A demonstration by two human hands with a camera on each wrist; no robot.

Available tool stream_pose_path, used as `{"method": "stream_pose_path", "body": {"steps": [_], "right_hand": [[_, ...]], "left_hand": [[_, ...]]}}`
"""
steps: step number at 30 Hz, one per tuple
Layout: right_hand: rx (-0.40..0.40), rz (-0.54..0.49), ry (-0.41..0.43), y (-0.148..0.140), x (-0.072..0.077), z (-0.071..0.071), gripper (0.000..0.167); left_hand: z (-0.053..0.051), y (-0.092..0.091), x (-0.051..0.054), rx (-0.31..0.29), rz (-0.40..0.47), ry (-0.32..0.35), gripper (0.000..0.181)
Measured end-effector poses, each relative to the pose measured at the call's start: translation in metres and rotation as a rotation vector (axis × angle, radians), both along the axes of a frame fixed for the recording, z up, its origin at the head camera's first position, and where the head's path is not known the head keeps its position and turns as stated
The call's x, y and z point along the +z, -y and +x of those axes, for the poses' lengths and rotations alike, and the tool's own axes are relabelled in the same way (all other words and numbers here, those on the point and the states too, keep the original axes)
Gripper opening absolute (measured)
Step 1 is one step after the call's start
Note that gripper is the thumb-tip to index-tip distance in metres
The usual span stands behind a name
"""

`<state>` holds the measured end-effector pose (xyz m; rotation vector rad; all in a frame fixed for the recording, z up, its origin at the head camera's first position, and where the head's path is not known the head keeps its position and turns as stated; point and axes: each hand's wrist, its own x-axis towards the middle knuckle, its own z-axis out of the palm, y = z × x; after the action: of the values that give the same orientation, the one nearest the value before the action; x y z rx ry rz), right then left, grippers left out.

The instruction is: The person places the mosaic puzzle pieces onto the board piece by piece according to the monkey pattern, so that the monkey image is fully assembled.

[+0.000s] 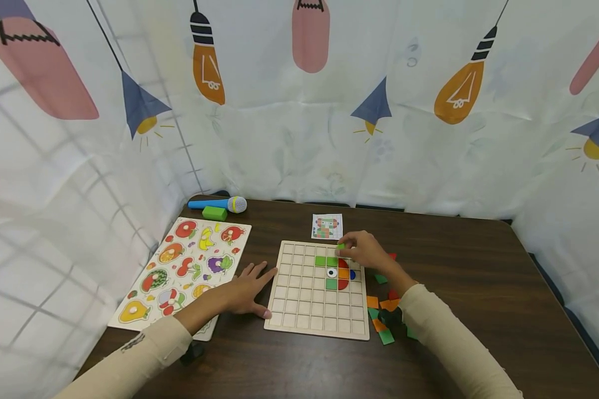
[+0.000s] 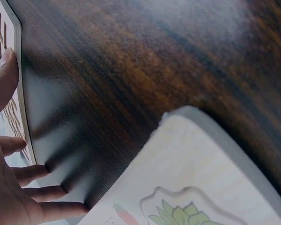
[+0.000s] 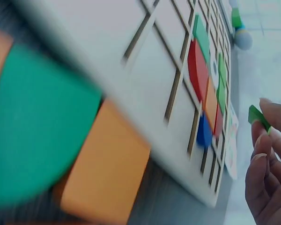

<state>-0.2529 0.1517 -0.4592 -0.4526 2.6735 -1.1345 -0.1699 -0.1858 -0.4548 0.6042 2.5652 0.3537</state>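
A wooden grid board (image 1: 304, 310) lies on the table with several coloured pieces in its upper right part: light green squares (image 1: 326, 261), a white piece with a dark dot (image 1: 331, 272), a green square (image 1: 331, 284), red curved pieces (image 1: 343, 284), an orange square and a blue piece (image 3: 204, 131). My right hand (image 1: 363, 249) pinches a small green piece (image 3: 257, 116) between thumb and finger over the board's top right. My left hand (image 1: 244, 289) has its fingers spread, with the thumb on the board's left edge, as the left wrist view (image 2: 14, 173) also shows.
Loose orange, green and red pieces (image 1: 386, 336) lie right of the grid board. A patterned card (image 1: 327, 226) is behind it. On the left are a fruit-picture board (image 1: 179, 266), a green block (image 1: 214, 213) and a blue toy microphone (image 1: 208, 204). A printed curtain hangs behind.
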Motion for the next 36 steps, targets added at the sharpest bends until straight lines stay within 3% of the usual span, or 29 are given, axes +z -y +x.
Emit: {"method": "stream_pose_path", "body": {"steps": [11,21,27,36], "right_hand": [[0.061,-0.075,0.142,0.038,-0.01,-0.003,0.031],[0.142,-0.035,0.091,0.061,-0.01,-0.002,0.032],[0.131,0.053,0.037,0.068,-0.008,0.0,0.027],[0.097,0.083,0.048,0.069,-0.011,0.001,0.028]], "left_hand": [[0.0,0.0,0.0,0.0,0.007,0.004,0.102],[-0.001,0.0,-0.001,0.005,0.002,0.012,0.103],[-0.002,0.0,0.0,0.002,-0.005,0.011,0.102],[-0.003,0.0,0.0,-0.005,-0.006,0.013,0.102]]}}
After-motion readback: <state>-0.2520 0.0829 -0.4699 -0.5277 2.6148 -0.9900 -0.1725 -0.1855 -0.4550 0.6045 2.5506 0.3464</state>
